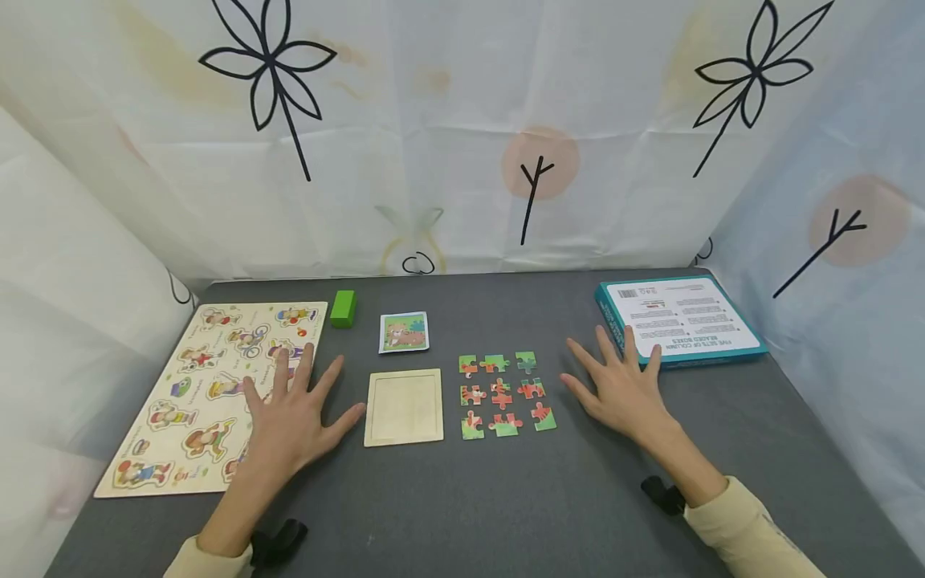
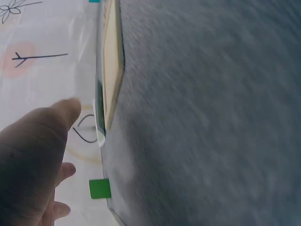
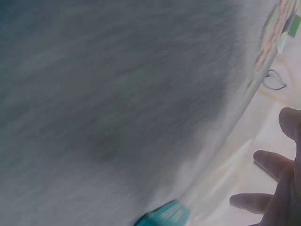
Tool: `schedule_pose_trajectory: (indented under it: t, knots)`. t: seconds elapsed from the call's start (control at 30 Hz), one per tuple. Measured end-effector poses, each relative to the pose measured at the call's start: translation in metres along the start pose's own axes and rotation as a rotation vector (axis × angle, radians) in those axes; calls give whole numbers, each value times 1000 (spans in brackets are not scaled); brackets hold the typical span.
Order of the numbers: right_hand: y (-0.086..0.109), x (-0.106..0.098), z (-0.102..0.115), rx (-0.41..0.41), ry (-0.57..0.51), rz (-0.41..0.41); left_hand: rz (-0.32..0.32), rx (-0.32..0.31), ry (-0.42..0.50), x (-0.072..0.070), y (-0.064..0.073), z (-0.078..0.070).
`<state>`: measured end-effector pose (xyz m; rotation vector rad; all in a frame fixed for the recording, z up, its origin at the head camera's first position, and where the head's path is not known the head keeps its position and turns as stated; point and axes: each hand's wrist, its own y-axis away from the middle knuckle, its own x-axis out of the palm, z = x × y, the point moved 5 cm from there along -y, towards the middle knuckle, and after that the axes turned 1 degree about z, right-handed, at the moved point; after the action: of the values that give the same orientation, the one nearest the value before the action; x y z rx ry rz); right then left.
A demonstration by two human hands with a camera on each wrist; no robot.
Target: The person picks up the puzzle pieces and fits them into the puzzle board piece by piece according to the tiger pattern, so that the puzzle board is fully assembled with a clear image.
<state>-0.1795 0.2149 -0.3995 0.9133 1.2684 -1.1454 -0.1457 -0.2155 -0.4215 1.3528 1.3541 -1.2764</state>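
My left hand (image 1: pixel 292 421) is spread with straight fingers over the right edge of a wooden picture board (image 1: pixel 169 417) showing cartoon figures; it holds nothing. Its thumb points toward a square wooden puzzle tray (image 1: pixel 403 408) with a raised rim. My right hand (image 1: pixel 625 393), also spread and holding nothing, is between the puzzle pieces and a teal box (image 1: pixel 679 317). Several separate jigsaw pieces (image 1: pixel 506 424) in red and green lie in rows right of the tray. Behind the tray is a small square picture card (image 1: pixel 405 332) with a green and pink scene.
A green block (image 1: pixel 343 309) sits near the back, beside the picture board's upper corner. The grey table (image 1: pixel 462 514) is bounded behind and at both sides by white curtains (image 1: pixel 448 104) with black plant drawings. Each wrist wears a black strap.
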Motion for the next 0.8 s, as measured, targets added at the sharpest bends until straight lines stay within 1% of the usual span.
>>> schedule_pose_trajectory:
  t: [0.13,0.3,0.43,0.6,0.8]
  knots:
    - [-9,-2,17,-30,-31,0,51,22,11,3,-3,-9]
    - [-21,-1,40,-75,-56,25,71,102,39,9,-5,-22]
    - [-30,0,58,-127,-78,19,98,148,64,14,-6,-28]
    - [-39,2,77,-171,-107,22,141,168,87,16,-8,-33]
    - [-49,6,95,-197,-144,68,177,200,81,15,-10,-35]
